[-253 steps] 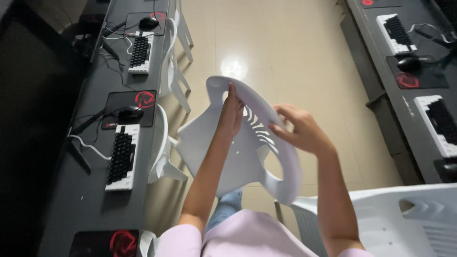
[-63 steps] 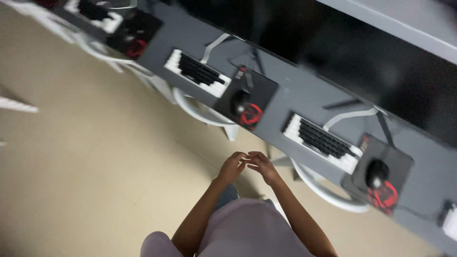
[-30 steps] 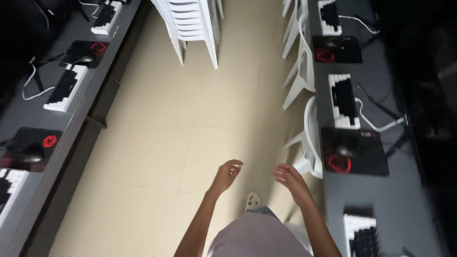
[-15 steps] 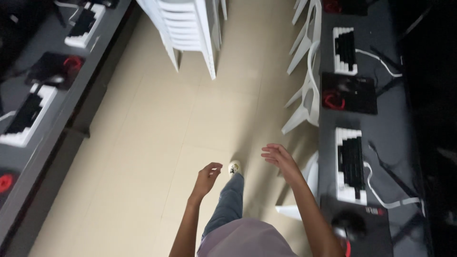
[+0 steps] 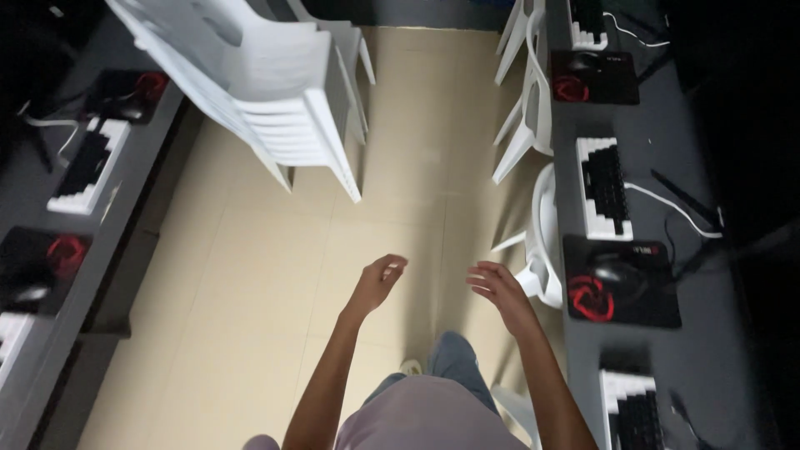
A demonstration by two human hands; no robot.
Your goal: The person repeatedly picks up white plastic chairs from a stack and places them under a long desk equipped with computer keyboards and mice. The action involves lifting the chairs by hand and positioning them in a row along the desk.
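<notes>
Nearer now than half a second ago: stack of white chairs (image 5: 267, 92), both hands empty.
Left hand (image 5: 379, 282) loosely curled, right hand (image 5: 498, 287) spread; neither grip holds anything. Chairs are nested on the floor (image 5: 250, 283) by the left tabletop (image 5: 50, 275), well ahead of the hands, backs leaning up-left along their long axis. A single chair (image 5: 542, 242) sits at the right tabletop (image 5: 708, 333).

Place: computer room / gaming café.
Evidence: desk rows w/ keyboards (image 5: 605, 187), mouse pads (image 5: 621, 282), stacked white plastic chairs (image 5: 267, 100).
</notes>
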